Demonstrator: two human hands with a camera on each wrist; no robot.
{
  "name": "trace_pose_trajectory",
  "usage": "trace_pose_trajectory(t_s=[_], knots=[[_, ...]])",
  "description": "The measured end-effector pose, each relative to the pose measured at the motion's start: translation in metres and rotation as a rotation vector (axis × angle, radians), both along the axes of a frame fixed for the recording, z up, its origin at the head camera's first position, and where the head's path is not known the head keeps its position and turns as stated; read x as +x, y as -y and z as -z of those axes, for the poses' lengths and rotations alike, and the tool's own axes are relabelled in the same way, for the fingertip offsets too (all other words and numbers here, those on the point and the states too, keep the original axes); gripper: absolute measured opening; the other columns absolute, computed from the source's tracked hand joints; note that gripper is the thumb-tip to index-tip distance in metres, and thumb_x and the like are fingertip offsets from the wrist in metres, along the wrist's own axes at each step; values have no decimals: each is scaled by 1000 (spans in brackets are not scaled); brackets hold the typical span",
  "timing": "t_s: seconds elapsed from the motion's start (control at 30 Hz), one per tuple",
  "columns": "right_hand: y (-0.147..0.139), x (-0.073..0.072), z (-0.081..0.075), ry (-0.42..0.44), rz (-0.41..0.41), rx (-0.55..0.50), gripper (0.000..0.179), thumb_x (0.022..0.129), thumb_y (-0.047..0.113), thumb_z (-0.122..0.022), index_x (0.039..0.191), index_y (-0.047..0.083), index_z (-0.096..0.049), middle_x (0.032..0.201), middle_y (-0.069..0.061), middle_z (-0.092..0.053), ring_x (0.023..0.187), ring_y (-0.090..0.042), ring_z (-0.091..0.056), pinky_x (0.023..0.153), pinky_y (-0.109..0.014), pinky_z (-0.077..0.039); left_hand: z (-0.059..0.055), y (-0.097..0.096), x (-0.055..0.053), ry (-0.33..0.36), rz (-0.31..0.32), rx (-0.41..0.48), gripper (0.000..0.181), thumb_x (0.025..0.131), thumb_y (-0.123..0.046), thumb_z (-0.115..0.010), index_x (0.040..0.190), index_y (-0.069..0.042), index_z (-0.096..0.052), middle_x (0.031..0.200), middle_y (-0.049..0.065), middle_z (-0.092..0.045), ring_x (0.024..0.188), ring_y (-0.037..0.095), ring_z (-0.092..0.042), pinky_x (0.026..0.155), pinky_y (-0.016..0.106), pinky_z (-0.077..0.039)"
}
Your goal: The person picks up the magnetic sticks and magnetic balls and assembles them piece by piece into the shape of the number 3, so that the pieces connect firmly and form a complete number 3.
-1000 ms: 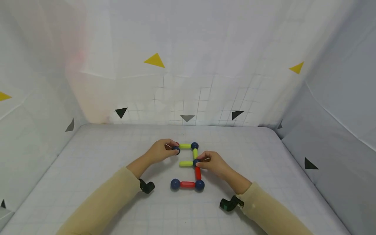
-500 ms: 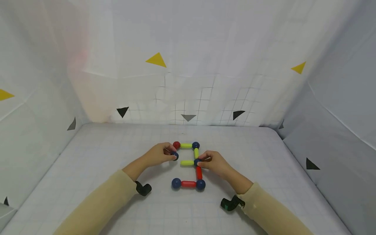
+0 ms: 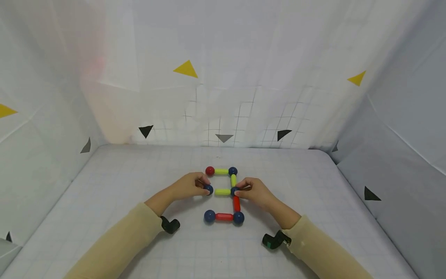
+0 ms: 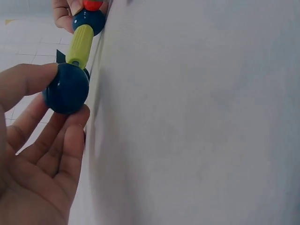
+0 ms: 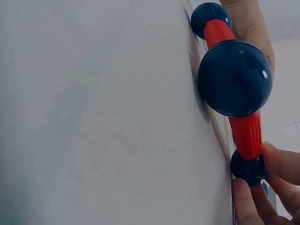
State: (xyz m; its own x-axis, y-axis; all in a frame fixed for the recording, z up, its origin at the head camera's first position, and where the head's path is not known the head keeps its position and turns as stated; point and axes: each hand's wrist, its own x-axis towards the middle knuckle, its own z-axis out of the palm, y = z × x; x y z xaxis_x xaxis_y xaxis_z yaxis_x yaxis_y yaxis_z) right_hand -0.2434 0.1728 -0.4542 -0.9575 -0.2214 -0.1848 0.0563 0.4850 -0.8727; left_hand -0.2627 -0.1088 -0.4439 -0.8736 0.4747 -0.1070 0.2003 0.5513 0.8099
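Observation:
Between thumb and fingers, my left hand [image 3: 189, 185] pinches a dark blue ball [image 4: 68, 89]. That ball sits at the free left end of a yellow-green rod [image 3: 223, 192]. My right hand [image 3: 256, 193] pinches the middle blue ball [image 3: 235, 191], where this rod joins the right-hand column. Above it, another yellow-green rod [image 3: 233, 180] leads to a blue corner ball [image 3: 232, 171]. A top yellow-green rod [image 3: 221, 171] ends in a red ball [image 3: 210, 171]. Below, a red rod [image 3: 237, 204] meets a blue ball [image 5: 235, 78], and a second red rod [image 3: 224, 217] ends in another blue ball [image 3: 209, 216].
A white, faintly gridded table [image 3: 188, 252] bears the figure. White cloth walls with yellow and black triangles stand at the back [image 3: 223, 97] and both sides. Dark wrist cameras [image 3: 170, 225] hang below the sleeves, close over the table.
My left hand has brought its blue ball from beside the red ball down toward me, level with the middle rod's end. My right hand stays on the middle ball.

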Motion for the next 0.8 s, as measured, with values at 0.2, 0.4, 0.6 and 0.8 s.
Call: trace_pose_trajectory(t_s=[0.2, 0.4, 0.6, 0.8], knots=[[-1, -1, 0, -4, 2, 8, 20, 88, 14, -78, 106, 8, -70, 111, -5, -68, 102, -22, -64, 82, -35, -56, 3, -1, 0, 12, 20, 12, 25, 85, -17, -81, 106, -14, -67, 105, -1, -66, 98, 17, -63, 87, 34, -54], [-1, -1, 2, -2, 10, 14, 20, 88, 14, -79, 105, 9, -70, 110, -4, -68, 101, -22, -64, 82, -35, -56, 6, -3, -1, 11, 39, 21, 25, 87, -17, -79, 108, -12, -67, 104, -2, -66, 98, 16, -63, 90, 34, -54], [1, -3, 1, -1, 11, 27, 18, 87, 13, -79, 103, 11, -70, 109, -3, -68, 100, -21, -65, 82, -34, -57, 7, -2, -1, -9, 52, 6, 24, 88, -15, -78, 108, -13, -67, 103, -2, -66, 96, 16, -62, 90, 34, -54], [2, -7, 0, 6, 0, 42, 19, 88, 15, -79, 104, 12, -70, 109, -3, -67, 99, -21, -64, 82, -34, -56, 10, 0, -4, -34, 52, 11, 24, 88, -15, -77, 110, -12, -66, 104, -2, -66, 95, 15, -61, 88, 33, -53]])
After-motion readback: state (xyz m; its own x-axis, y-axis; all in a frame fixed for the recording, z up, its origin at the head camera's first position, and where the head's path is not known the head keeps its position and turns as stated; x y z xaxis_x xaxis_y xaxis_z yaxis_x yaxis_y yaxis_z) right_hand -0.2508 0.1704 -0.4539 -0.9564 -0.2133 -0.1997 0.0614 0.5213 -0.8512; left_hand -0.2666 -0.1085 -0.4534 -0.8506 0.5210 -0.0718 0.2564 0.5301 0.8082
